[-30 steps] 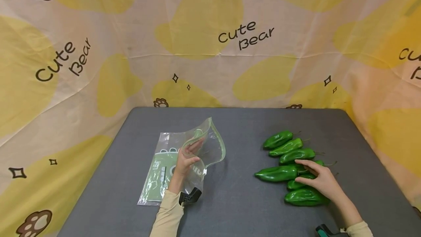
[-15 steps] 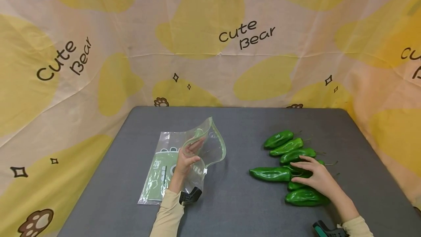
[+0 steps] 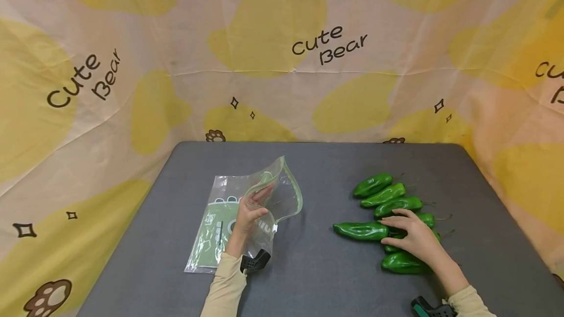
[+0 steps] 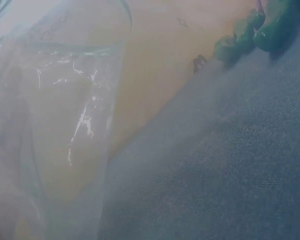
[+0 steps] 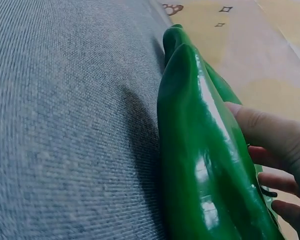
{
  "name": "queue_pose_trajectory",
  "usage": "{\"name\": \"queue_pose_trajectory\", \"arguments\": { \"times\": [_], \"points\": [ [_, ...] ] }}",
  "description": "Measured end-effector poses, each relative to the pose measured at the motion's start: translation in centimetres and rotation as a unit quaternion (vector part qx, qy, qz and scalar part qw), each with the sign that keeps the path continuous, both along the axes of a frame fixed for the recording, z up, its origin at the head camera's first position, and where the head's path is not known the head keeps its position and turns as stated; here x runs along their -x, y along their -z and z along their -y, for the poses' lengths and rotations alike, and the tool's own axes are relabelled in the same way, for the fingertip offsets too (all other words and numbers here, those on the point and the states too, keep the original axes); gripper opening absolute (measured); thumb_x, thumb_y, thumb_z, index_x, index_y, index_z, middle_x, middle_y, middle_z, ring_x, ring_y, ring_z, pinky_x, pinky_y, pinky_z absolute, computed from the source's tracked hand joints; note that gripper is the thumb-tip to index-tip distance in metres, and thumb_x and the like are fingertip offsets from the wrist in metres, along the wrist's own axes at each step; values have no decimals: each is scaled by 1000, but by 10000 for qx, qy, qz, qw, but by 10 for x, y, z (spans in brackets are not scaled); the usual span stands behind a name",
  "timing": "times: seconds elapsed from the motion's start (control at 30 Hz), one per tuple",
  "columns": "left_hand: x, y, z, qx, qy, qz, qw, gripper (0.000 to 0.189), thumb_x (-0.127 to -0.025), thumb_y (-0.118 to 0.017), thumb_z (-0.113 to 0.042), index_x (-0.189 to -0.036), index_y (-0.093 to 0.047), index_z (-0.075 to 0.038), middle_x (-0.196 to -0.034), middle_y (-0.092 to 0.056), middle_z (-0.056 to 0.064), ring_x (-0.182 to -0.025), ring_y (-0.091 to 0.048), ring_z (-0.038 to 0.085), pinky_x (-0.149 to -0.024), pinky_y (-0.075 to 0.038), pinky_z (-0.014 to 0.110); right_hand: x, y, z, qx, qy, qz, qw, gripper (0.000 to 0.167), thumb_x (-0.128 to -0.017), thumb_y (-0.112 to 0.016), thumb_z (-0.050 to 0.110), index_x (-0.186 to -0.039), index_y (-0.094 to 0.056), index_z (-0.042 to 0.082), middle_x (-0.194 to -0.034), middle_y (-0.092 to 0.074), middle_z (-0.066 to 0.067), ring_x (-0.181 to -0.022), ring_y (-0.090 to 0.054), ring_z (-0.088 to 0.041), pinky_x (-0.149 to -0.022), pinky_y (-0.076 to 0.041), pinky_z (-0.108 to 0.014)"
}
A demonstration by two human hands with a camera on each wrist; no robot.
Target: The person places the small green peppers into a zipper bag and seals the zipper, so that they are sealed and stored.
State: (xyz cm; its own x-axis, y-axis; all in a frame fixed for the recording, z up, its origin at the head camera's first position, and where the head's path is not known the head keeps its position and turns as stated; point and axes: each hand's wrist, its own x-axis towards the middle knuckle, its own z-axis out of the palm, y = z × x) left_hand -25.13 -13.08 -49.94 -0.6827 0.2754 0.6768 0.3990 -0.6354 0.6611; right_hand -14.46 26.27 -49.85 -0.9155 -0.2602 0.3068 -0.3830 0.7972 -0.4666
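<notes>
A clear plastic zip bag (image 3: 288,194) with a green printed panel lies on the left of the table, its green-edged mouth gaping. My left hand (image 3: 248,216) is at that mouth, fingers extended and seen through the plastic, thumb spread apart by the rim. In the left wrist view the wrinkled clear film of the bag (image 4: 70,130) fills the left side. My right hand (image 3: 410,234) has thumb and fingertips on either side of the stem end of a long green pepper (image 3: 359,231) that sticks out leftward from a row. The right wrist view shows bent fingers (image 5: 260,122) partly behind a glossy pepper (image 5: 200,165).
Several more green peppers (image 3: 392,206) lie in a row above and below the right hand, stems pointing right. The grey table (image 3: 317,268) reaches back to a patterned cloth (image 3: 273,106) that stands along its rear and sides.
The long pepper has slid left out of the row during the first half second, then stayed put. My right hand has moved left along it. The left hand and bag have hardly moved.
</notes>
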Motion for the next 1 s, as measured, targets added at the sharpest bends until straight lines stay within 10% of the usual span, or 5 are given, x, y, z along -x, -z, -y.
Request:
{"name": "queue_pose_trajectory", "arguments": {
  "times": [0.33,1.0],
  "points": [
    [0,0,1,20,-63,-3,10000,53,-74,-73,-11,-121,-51,-3,-118,-55,12,-112,-49,22,-98,-32,28,0,2,0,512,-77,-570,9970,40,-61,-82,20,-97,-68,8,-95,-64,-3,-81,-61,-17,-65,-51,-32],
    [0,-2,1,-32,-37,-70,10000,54,-75,-72,-12,-123,-49,-3,-120,-53,12,-113,-48,23,-98,-31,30,-2,-8,6,2069,151,312,9778,38,-64,-80,12,-97,-62,5,-91,-63,-4,-76,-60,-6,-62,-51,-22]
  ]
}}
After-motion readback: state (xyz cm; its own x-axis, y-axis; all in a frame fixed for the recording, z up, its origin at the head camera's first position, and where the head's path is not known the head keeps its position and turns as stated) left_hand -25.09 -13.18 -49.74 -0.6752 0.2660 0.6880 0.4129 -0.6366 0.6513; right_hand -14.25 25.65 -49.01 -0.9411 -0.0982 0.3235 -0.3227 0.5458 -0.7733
